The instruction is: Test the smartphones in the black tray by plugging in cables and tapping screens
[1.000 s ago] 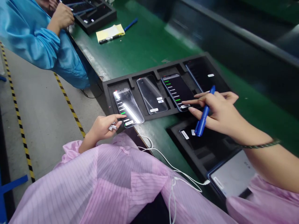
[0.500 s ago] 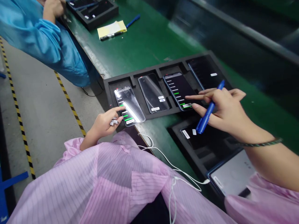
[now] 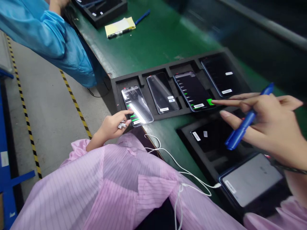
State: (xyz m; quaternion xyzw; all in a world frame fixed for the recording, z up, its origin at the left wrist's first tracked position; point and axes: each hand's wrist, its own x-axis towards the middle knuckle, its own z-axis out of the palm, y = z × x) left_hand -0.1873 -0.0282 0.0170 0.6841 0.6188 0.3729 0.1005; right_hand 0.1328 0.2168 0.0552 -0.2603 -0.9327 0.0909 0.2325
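My left hand (image 3: 115, 125) is closed around small white plug-like pieces (image 3: 122, 125), with its index fingertip on the lit screen of the leftmost phone (image 3: 141, 107). A blue pen (image 3: 249, 119) is gripped in my right hand (image 3: 268, 124), slanting across the fingers. The right index fingertip touches or hovers at a green box low on the third phone's dark screen (image 3: 188, 86). Between these lies a dark phone (image 3: 163, 92) bearing white labels. At the far right is another labelled phone (image 3: 217, 72). All four sit in a black foam tray (image 3: 151, 71).
A second black tray (image 3: 199, 156) nearer me holds a dark-screened phone and a grey-screened phone (image 3: 251, 179). A white cable (image 3: 168, 156) crosses my lap. Yellow paper (image 3: 120, 26) and pens lie farther along the green table (image 3: 158, 44). A co-worker's blue sleeve (image 3: 52, 35) is at the left.
My right hand has shifted right and slightly down along the third phone, with the pen still in it. A green box now shows at that screen's lower right corner. My left hand keeps its place.
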